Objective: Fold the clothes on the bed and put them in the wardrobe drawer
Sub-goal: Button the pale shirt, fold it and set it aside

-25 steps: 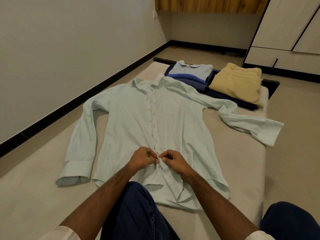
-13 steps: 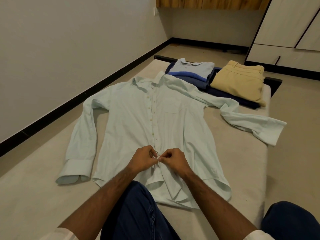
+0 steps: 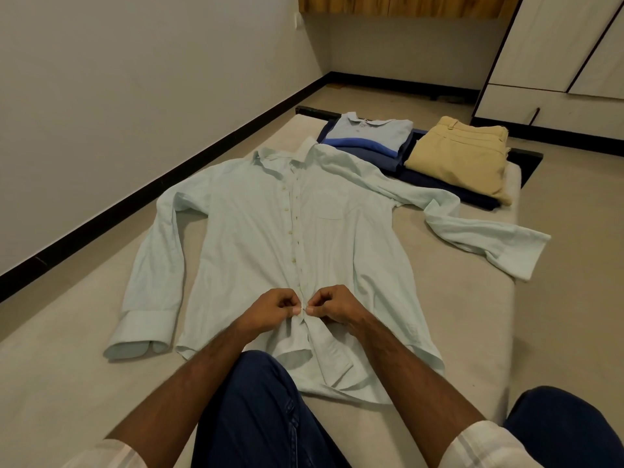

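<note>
The pale mint long-sleeved button shirt [image 3: 256, 238] lies flat, collar toward the frame's top; left hand [image 3: 270, 309] and right hand [image 3: 334, 307] pinch its placket, apparently at a button.

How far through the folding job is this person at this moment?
Done: a blue polo and tan trousers lie folded at the far end of the bed, on dark folded garments. In hand: the pale shirt lies flat, unfolded, while the left hand and right hand pinch its placket near the hem. Left: folding it and moving everything to the wardrobe.
</note>
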`<action>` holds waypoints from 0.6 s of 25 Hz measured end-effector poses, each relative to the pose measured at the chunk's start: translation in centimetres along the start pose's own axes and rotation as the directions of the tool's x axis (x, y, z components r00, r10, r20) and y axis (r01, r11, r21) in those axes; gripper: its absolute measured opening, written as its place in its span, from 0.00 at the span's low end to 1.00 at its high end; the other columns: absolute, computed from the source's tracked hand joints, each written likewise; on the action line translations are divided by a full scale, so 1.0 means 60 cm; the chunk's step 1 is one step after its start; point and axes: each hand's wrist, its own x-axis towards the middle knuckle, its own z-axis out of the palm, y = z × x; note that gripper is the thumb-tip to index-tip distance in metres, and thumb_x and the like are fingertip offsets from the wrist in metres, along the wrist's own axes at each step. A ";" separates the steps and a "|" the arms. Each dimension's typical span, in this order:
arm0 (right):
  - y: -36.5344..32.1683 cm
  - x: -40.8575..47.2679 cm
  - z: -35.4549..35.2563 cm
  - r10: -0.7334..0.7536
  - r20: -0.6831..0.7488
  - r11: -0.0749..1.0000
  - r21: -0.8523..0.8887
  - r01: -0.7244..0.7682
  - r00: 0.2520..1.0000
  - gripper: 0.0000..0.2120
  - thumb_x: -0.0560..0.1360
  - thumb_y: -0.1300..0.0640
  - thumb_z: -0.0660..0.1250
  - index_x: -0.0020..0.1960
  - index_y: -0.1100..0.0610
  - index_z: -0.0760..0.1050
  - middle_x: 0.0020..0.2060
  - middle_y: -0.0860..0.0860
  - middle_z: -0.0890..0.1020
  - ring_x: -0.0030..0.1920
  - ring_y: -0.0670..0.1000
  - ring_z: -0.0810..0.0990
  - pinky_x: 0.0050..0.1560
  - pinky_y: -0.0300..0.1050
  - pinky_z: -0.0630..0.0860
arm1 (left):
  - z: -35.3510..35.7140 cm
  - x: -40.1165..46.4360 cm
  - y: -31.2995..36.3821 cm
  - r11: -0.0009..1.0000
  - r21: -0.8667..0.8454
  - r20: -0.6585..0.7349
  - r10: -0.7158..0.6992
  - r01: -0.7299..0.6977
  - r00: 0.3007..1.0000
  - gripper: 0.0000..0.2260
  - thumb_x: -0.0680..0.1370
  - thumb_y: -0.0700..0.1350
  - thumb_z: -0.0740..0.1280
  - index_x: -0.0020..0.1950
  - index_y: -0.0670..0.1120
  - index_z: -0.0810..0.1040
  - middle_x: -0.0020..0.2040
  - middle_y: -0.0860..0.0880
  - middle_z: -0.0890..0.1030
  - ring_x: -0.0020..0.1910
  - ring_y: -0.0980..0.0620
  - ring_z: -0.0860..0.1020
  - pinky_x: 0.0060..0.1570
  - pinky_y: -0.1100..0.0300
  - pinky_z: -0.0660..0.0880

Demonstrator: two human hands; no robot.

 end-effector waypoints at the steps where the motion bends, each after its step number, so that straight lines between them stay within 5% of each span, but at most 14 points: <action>1: 0.000 0.001 0.000 0.003 0.010 1.000 0.005 -0.003 1.000 0.04 0.71 0.67 0.77 0.44 0.61 0.83 0.35 0.52 0.84 0.37 0.47 0.83 0.43 0.40 0.82 | -0.001 -0.001 -0.003 0.999 -0.036 0.018 0.003 -0.002 1.000 0.06 0.79 0.40 0.69 0.43 0.49 0.81 0.42 0.52 0.82 0.43 0.56 0.78 0.48 0.61 0.74; 7: -0.012 0.011 0.005 0.156 -0.031 0.988 0.018 -0.156 0.987 0.05 0.71 0.68 0.76 0.43 0.59 0.85 0.37 0.53 0.85 0.39 0.50 0.83 0.43 0.41 0.82 | 0.001 -0.003 -0.013 0.998 0.004 0.025 0.068 -0.069 0.997 0.03 0.80 0.41 0.68 0.47 0.46 0.80 0.44 0.52 0.82 0.45 0.55 0.78 0.52 0.58 0.75; 11: -0.019 0.034 0.018 0.295 -0.122 0.956 0.033 -0.293 0.948 0.07 0.69 0.67 0.71 0.46 0.66 0.83 0.37 0.57 0.83 0.37 0.54 0.81 0.44 0.47 0.83 | 0.005 -0.008 0.005 0.982 0.049 0.026 0.184 -0.185 0.983 0.03 0.79 0.40 0.68 0.47 0.47 0.80 0.43 0.53 0.81 0.43 0.57 0.78 0.50 0.61 0.74; 13: -0.022 0.035 0.015 0.276 -0.144 0.955 -0.067 -0.287 0.950 0.03 0.71 0.66 0.66 0.40 0.65 0.78 0.32 0.56 0.78 0.30 0.53 0.75 0.34 0.43 0.76 | 0.012 -0.009 0.021 0.977 0.009 0.048 0.211 -0.212 0.976 0.03 0.78 0.39 0.69 0.47 0.46 0.80 0.43 0.53 0.82 0.43 0.58 0.78 0.49 0.63 0.75; 15: -0.020 0.033 0.014 0.220 -0.107 0.969 -0.093 -0.230 0.970 0.04 0.72 0.65 0.66 0.40 0.65 0.78 0.33 0.57 0.78 0.32 0.53 0.75 0.37 0.45 0.74 | 0.014 -0.012 0.026 0.988 -0.024 0.049 0.155 -0.154 0.987 0.02 0.79 0.41 0.69 0.47 0.45 0.80 0.43 0.52 0.82 0.42 0.60 0.79 0.46 0.65 0.76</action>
